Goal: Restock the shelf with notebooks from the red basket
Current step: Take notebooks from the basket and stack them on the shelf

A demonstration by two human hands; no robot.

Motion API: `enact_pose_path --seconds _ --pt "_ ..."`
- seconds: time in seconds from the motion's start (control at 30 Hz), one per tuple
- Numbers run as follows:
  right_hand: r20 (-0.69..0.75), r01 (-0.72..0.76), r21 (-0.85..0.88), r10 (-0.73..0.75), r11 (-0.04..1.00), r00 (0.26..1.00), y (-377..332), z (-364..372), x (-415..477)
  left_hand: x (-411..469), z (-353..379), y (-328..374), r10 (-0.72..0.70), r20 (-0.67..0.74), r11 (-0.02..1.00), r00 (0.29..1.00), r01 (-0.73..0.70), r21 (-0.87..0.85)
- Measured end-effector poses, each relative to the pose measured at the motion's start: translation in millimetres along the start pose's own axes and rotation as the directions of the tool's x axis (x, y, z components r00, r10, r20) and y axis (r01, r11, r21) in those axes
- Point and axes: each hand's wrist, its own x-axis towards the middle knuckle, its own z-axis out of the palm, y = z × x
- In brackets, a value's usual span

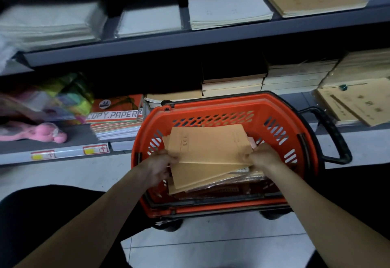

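Observation:
A red basket (223, 107) with black handles stands on the tiled floor in front of the shelves. Inside it lies a loose pile of brown-covered notebooks. My left hand (160, 165) grips the left edge of the top stack of brown notebooks (209, 143), and my right hand (263, 155) grips its right edge. The stack is raised a little above more brown notebooks (202, 177) lower in the basket. The lower shelf (69, 151) runs behind the basket and carries stacked notebooks at its middle and right.
On the lower shelf lie copy paper packs (117, 118), a pink item (45, 132) and colourful packets at the left, and brown booklets (356, 104) at the right. The upper shelf (190, 42) holds white and brown paper stacks. My dark-clad legs flank the basket.

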Motion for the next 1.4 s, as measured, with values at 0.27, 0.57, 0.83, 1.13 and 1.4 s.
enact_pose_path --seconds 0.27,0.57,0.83,1.13,1.4 --pt "-0.03 0.174 0.085 -0.172 0.981 0.985 -15.8 -28.1 -23.4 -25.5 1.2 43.8 0.505 0.091 0.829 0.858 -0.511 0.228" --pt "-0.156 0.389 0.289 -0.358 0.874 0.921 -19.1 -17.3 -24.8 -2.8 0.2 21.6 0.497 -0.022 0.859 0.867 -0.489 0.152" --pt "-0.371 0.509 0.279 -0.397 0.815 0.839 -46.1 -37.3 -39.2 -22.5 -4.8 63.9 0.727 0.121 0.649 0.676 -0.734 0.202" --pt "-0.309 0.685 -0.311 -0.752 0.659 0.583 -60.3 -52.6 -57.5 -60.8 4.5 115.3 0.96 0.234 -0.023 0.157 -0.784 0.62" --pt "-0.518 0.767 0.243 -0.589 0.593 0.62 -110.6 -105.2 -74.1 -85.3 51.3 134.6 0.795 0.019 0.592 0.607 -0.781 0.196"
